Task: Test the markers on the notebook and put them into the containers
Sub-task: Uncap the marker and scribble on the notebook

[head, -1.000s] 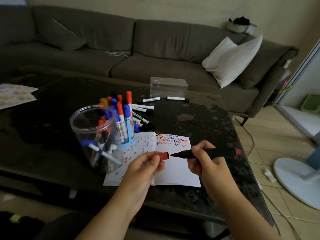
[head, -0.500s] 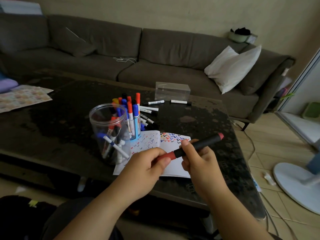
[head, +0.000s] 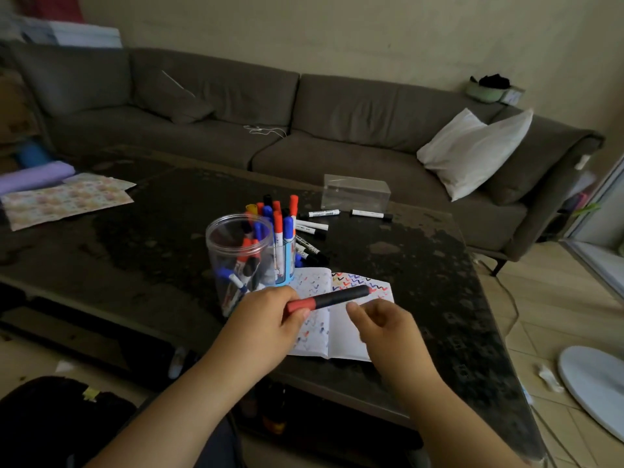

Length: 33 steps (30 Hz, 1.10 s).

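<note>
While the capped black marker point(head: 329, 298) with the red cap is gripped at its cap end by the left hand point(head: 266, 317), thumb and fingers curled round the red cap, its barrel is pointed up and to the right, away from the grip, above the open notebook point(head: 341, 336). The right hand point(head: 381, 324) is held just beside and below the barrel, fingers loosely curled, nothing held; contact with the marker cannot be told through the blur. Squiggles in red, blue and black are seen on the notebook pages under both hands. Just beyond the grip, to its left, a clear round jar point(head: 238, 261) with several markers inside is stood on the dark table point(head: 135, 238). Behind the jar, a blue holder point(head: 286, 265) packed with upright red and blue markers is noted. Farther off, loose white markers point(head: 312, 228) are lain near a clear box point(head: 354, 194). A brown sofa point(head: 337, 130) with a white pillow point(head: 472, 150) is seen behind the table.
</note>
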{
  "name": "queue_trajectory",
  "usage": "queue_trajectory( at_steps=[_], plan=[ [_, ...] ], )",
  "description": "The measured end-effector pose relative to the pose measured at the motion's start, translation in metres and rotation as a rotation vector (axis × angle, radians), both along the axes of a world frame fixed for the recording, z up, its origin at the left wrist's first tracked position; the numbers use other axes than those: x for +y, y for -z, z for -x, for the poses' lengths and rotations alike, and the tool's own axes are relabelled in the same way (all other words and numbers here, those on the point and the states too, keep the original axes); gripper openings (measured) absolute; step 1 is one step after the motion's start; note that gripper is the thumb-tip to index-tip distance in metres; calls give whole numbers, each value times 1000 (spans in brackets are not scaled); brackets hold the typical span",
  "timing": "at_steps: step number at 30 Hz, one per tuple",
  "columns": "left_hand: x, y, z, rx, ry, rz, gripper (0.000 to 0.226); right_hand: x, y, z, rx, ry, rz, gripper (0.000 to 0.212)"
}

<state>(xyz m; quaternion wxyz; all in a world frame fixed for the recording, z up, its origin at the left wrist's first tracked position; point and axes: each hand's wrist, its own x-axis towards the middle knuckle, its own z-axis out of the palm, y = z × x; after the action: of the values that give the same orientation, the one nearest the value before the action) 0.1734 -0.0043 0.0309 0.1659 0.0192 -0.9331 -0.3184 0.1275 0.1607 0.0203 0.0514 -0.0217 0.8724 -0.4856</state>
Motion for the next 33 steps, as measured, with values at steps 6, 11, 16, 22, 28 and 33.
queue_trajectory(
  at_steps=[6,11,16,22,28,33],
  plan=[
    [-14,3,-7,1,55,132,16,-27,4,2,487,-468,-392,35],
    [-36,4,-12,80,9,72,19,-44,-9,16,555,-539,-474,24],
    [-63,2,-10,189,-154,90,24,-51,-59,28,658,-278,-233,4],
    [-73,1,-13,155,-214,81,25,-91,-89,39,545,-302,-13,11],
    [-82,8,-21,123,-211,78,27,-128,-66,53,303,-465,-302,26],
    [-80,12,-20,110,-180,69,24,-133,-55,62,240,-483,-383,33]
  ],
)
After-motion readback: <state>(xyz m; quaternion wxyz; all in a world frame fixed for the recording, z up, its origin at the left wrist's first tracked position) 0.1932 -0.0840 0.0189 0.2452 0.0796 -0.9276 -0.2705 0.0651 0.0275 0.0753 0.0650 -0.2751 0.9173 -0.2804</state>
